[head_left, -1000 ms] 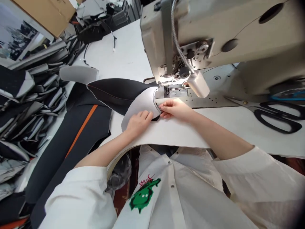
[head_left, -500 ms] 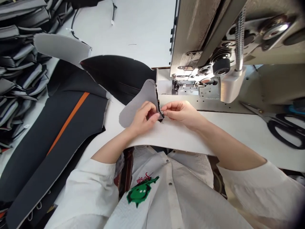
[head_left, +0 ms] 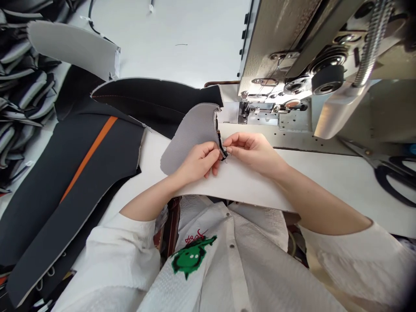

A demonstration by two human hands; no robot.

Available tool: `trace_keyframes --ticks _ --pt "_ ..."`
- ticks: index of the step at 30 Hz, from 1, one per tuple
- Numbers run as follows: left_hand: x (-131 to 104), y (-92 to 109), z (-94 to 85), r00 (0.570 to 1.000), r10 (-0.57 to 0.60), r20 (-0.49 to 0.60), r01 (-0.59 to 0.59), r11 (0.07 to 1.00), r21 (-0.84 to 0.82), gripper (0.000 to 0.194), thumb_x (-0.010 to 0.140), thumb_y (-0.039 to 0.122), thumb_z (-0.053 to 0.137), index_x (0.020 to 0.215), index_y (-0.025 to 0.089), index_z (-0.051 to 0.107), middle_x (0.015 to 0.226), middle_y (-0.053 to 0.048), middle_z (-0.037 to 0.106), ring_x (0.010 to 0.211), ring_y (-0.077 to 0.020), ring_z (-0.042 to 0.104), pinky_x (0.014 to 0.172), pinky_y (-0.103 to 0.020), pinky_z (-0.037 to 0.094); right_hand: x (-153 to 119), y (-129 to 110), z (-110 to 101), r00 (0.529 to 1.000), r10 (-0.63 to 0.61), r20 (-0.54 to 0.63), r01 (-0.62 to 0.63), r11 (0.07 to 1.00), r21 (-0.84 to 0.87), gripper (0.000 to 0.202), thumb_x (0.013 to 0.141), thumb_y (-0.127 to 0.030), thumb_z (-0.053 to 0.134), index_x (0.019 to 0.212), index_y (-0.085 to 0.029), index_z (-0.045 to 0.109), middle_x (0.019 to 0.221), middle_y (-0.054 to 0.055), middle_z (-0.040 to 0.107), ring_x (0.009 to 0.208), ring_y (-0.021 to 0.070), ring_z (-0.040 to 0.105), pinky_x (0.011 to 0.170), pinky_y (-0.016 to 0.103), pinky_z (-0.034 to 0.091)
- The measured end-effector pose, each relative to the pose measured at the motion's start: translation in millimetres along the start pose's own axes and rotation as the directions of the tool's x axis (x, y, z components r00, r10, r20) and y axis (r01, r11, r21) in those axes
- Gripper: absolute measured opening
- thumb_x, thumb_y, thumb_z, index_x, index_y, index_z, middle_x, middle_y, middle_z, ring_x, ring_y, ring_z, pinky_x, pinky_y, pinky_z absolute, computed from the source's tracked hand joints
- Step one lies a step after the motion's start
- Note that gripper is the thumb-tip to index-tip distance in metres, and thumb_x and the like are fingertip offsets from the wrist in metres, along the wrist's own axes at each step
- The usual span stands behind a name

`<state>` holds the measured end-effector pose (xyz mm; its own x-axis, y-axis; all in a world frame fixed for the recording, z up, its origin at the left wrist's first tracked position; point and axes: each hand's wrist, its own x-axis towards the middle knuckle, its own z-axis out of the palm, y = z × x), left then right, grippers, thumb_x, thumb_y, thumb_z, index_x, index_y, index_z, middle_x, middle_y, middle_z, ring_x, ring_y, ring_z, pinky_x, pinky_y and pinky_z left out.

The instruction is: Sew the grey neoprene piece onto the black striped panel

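Observation:
A grey neoprene panel with a black outer side lies on the white table in front of the sewing machine. My left hand pinches the panel's lower right corner. My right hand pinches the same seam edge from the right, fingertips almost touching the left ones. A short black thread end sticks out between them. The corner sits a little in front of the presser foot, not under it.
A black piece with an orange stripe drapes over the table's left side. Another grey panel lies beyond it, with stacked cut pieces at far left. Black scissors rest at the right.
The view has tilted down and closer to the machine. Both hands lifted from pressing the panel flat to pinching its corner edge together.

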<state>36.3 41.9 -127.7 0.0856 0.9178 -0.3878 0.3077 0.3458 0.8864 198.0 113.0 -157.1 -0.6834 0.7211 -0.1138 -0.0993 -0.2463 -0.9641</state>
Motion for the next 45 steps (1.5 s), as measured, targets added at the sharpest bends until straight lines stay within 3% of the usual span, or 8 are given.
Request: trace_keyframes --ticks 3,8,13,21,24,28,36,45 --pt "-1.1 -0.3 0.2 1.0 0.016 -0.019 -0.016 1.0 0.006 0.024 0.087 0.035 0.044 0.074 0.015 0.044 0.06 0.0 0.054 0.044 -0.01 0.05 0.036 -0.021 0.037 -0.1 0.1 1.5 1.0 -0.026 0.012 0.026 1.0 -0.016 0.019 0.072 -0.025 0.065 0.082 -0.011 0.057 0.077 0.004 0.059 0.071 0.0103 0.055 0.07 0.025 0.045" --pt "-2.1 -2.4 -0.6 0.999 0.046 -0.026 -0.044 0.998 0.046 0.012 0.085 0.017 0.037 0.078 0.014 0.046 0.062 0.002 0.057 0.04 -0.0059 0.045 0.038 -0.018 0.037 0.9 0.2 1.6 0.997 -0.073 -0.018 0.073 0.997 -0.04 0.017 0.072 -0.021 0.064 0.078 -0.012 0.05 0.074 0.002 0.053 0.067 0.0088 0.051 0.064 0.023 0.041" --pt "-1.4 -3.3 0.9 0.998 0.05 -0.035 -0.049 0.999 0.02 0.025 0.089 0.037 0.044 0.077 0.015 0.046 0.062 -0.001 0.056 0.045 -0.0092 0.051 0.037 -0.02 0.038 1.2 0.5 1.7 0.997 -0.082 -0.005 0.081 0.996 -0.046 0.019 0.075 -0.021 0.063 0.08 -0.014 0.046 0.073 0.002 0.052 0.067 0.0094 0.05 0.062 0.024 0.04" --pt "-1.4 -4.6 0.9 0.996 0.081 -0.029 -0.081 0.997 -0.005 0.013 0.086 0.025 0.044 0.08 0.014 0.048 0.073 -0.002 0.06 0.051 -0.0081 0.052 0.038 -0.018 0.038 1.5 0.9 0.7 0.997 -0.083 0.003 0.083 0.995 -0.051 0.02 0.076 -0.022 0.063 0.08 -0.015 0.045 0.071 0.001 0.05 0.065 0.01 0.05 0.06 0.024 0.039" --pt "-2.3 -3.3 1.9 0.997 0.058 -0.046 -0.058 0.998 0.008 0.027 0.088 0.038 0.047 0.075 0.014 0.047 0.062 -0.002 0.056 0.046 -0.009 0.049 0.037 -0.019 0.036 1.2 0.3 1.5 0.997 -0.074 0.017 0.075 0.996 -0.053 0.019 0.076 -0.021 0.063 0.081 -0.014 0.046 0.073 0.002 0.052 0.067 0.0104 0.052 0.062 0.025 0.041" --pt "-1.0 -0.5 2.5 0.994 0.033 -0.108 -0.023 0.995 0.098 0.018 0.084 0.024 0.048 0.07 0.013 0.045 0.053 0.001 0.053 0.044 -0.0061 0.048 0.042 -0.016 0.034 0.9 0.9 3.1 0.995 -0.095 0.002 0.095 0.994 -0.057 0.017 0.075 -0.017 0.062 0.081 -0.013 0.047 0.077 0.002 0.052 0.07 0.0098 0.053 0.065 0.024 0.042" --pt "2.3 -4.2 -3.9 0.982 0.185 0.028 -0.184 0.982 -0.038 0.023 0.091 0.027 0.047 0.074 0.012 0.046 0.055 0.001 0.054 0.047 -0.0044 0.045 0.049 -0.016 0.037 2.6 -3.6 0.2 0.999 -0.029 0.043 0.029 1.0 -0.01 0.018 0.076 -0.016 0.061 0.081 -0.014 0.044 0.063 -0.002 0.046 0.054 0.0059 0.04 0.05 0.02 0.03" --pt "4.1 2.1 0.8 0.999 0.002 -0.036 -0.001 0.999 0.049 0.016 0.09 0.023 0.044 0.077 0.014 0.047 0.056 0.002 0.055 0.04 -0.006 0.043 0.039 -0.017 0.034 2.9 -3.8 7.1 0.995 0.019 -0.103 -0.028 0.995 -0.091 0.021 0.072 -0.015 0.057 0.088 -0.015 0.044 0.068 -0.001 0.053 0.053 0.0077 0.05 0.05 0.021 0.041"
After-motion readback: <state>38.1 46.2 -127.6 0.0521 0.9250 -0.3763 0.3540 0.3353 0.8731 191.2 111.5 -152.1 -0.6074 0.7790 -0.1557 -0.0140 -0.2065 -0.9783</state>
